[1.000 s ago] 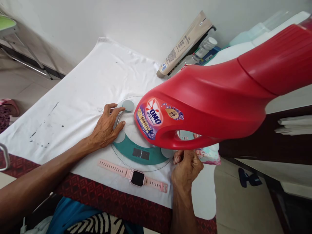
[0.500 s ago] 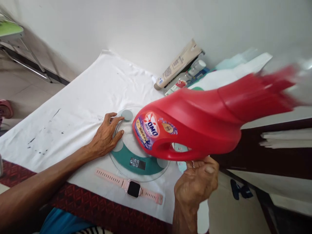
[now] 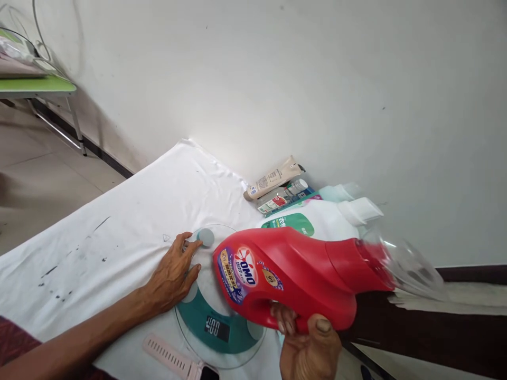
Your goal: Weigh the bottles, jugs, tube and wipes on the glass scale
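Note:
A red OMO laundry detergent bottle (image 3: 295, 277) with a clear cap is over the round glass scale (image 3: 190, 330); I cannot tell whether its base touches the glass. My right hand (image 3: 309, 338) is closed around the bottle's handle, fingers through the opening and thumb outside. My left hand (image 3: 172, 272) lies at the scale's left rim, fingers and thumb apart and touching its edge, holding nothing. The scale's dark display (image 3: 217, 328) shows digits that look like zeros. A pink smartwatch (image 3: 174, 359) lies in front of the scale, cut off by the lower picture edge.
Along the wall lie or stand a beige tube (image 3: 275, 179), a clear bottle (image 3: 283, 196) and a white bottle with a green label (image 3: 312, 219). A stained white cloth (image 3: 119, 248) covers the table. A green-topped folding table (image 3: 47, 84) stands far left.
The view has tilted upward, so the table things sit lower in the picture. My right hand's fingers now show through the bottle's handle. My left hand stays at the scale's rim.

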Motion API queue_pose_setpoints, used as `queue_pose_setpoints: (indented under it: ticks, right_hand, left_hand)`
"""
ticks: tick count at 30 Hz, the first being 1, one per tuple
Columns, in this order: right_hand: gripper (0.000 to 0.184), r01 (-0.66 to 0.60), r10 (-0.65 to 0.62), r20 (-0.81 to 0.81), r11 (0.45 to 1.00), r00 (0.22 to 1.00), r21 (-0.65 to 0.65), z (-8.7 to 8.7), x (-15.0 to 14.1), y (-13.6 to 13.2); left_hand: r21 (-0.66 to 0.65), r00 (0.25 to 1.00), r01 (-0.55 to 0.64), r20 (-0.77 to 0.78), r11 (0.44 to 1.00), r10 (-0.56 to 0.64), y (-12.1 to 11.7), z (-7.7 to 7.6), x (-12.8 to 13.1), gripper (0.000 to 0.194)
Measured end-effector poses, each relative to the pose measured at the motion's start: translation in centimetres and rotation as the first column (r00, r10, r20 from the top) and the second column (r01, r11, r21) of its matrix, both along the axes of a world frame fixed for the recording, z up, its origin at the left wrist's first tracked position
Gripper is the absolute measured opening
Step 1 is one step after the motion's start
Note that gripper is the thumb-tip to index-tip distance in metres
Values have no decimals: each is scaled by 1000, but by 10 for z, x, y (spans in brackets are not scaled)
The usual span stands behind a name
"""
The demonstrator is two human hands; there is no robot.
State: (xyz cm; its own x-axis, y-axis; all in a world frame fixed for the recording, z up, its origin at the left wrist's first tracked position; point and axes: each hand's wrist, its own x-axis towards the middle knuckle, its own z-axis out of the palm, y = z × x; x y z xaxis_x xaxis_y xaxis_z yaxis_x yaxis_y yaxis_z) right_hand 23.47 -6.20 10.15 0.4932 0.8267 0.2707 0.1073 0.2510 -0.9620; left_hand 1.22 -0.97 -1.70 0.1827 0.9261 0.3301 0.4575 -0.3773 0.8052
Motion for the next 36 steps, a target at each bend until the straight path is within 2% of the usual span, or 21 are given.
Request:
queue_pose_setpoints:
  ticks: [3, 6, 10, 13, 19, 24, 27, 31, 34, 36]
  right_hand:
    - [60, 10, -10, -29, 1000, 1000, 28, 4, -4, 7]
    - [63, 63, -63, -9, 997, 998, 52, 14, -7, 27]
    - [63, 153, -151, -29, 983, 988, 98, 28, -12, 71]
    - [60, 194, -193, -15, 975, 981, 110, 30, -15, 116]
    - [59, 334, -336, 12, 940, 942, 74, 12, -10, 199]
    - [55, 445, -441, 83, 894, 894, -48, -14, 0, 237]
    - [55, 493, -483, 121, 866, 867, -78, -26, 5, 248]
    - [65, 467, -421, 309, 879, 853, -93, -30, 9, 246]
    - [74, 437, -383, 460, 899, 801, -14, -27, 5, 226]
    - [80, 410, -369, 553, 911, 747, 54, -23, -1, 199]
  left_hand:
    - [9, 1000, -4, 2, 1000, 4, 0, 5, -1, 47]
    - [20, 1000, 3, -1, 1000, -3, 0, 9, -2, 47]
    - [19, 1000, 3, 0, 1000, -3, 0, 8, -1, 49]
    - [-9, 1000, -12, 21, 1000, 12, -1, 5, 0, 50]
    - [-7, 999, -29, 26, 1000, 29, -4, -6, 4, 53]
    - [-27, 997, -70, 13, 997, 71, -7, -13, 9, 59]
    - [-50, 998, -55, -2, 997, 55, -6, -11, 8, 56]
    - [-46, 999, -49, -16, 998, 49, -2, -4, 4, 50]
    - [2, 999, -36, -25, 999, 36, 4, 0, 0, 45]
    - [24, 999, -16, -41, 1000, 17, 6, 3, -2, 42]
